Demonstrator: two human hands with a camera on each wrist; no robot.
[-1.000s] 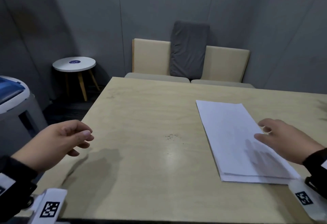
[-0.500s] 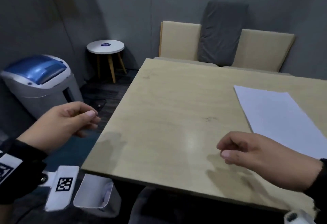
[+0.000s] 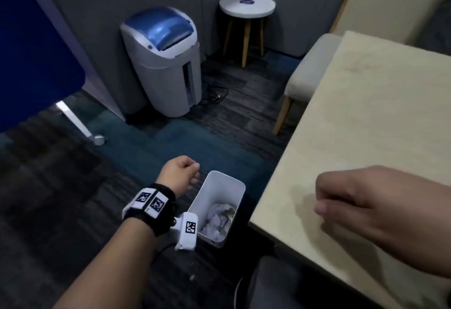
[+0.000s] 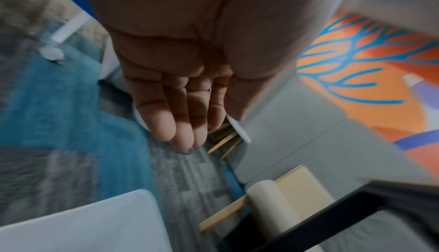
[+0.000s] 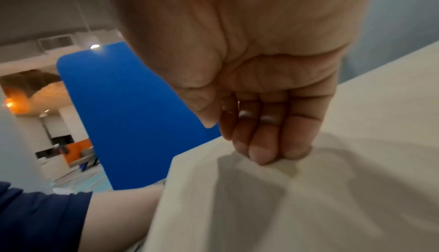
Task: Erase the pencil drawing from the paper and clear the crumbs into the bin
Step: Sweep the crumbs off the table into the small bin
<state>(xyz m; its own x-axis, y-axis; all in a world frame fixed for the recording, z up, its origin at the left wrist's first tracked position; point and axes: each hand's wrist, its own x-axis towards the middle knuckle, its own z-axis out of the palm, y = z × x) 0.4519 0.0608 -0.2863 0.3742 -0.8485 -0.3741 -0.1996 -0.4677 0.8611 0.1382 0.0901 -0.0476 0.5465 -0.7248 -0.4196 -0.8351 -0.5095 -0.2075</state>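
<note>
A small white bin stands on the floor just off the table's front left corner, with crumpled paper inside. My left hand hangs low beside the bin's far left rim and holds nothing. In the left wrist view, the left hand has relaxed, nearly straight fingers, and the bin's rim lies below it. My right hand hovers at the corner of the wooden table. In the right wrist view, the right hand is curled into a fist with nothing visible in it, its knuckles close to the tabletop. The paper and crumbs are out of view.
A tall grey machine with a blue lid stands by the wall. A round white side table is to its right, and a beige chair seat is at the table's far edge. A blue panel on a wheeled leg is at the left. The floor is carpeted.
My view swung left and down to the floor. The left hand dropped from table height to beside the white bin. The right hand left the paper, curled and moved to the table corner.
</note>
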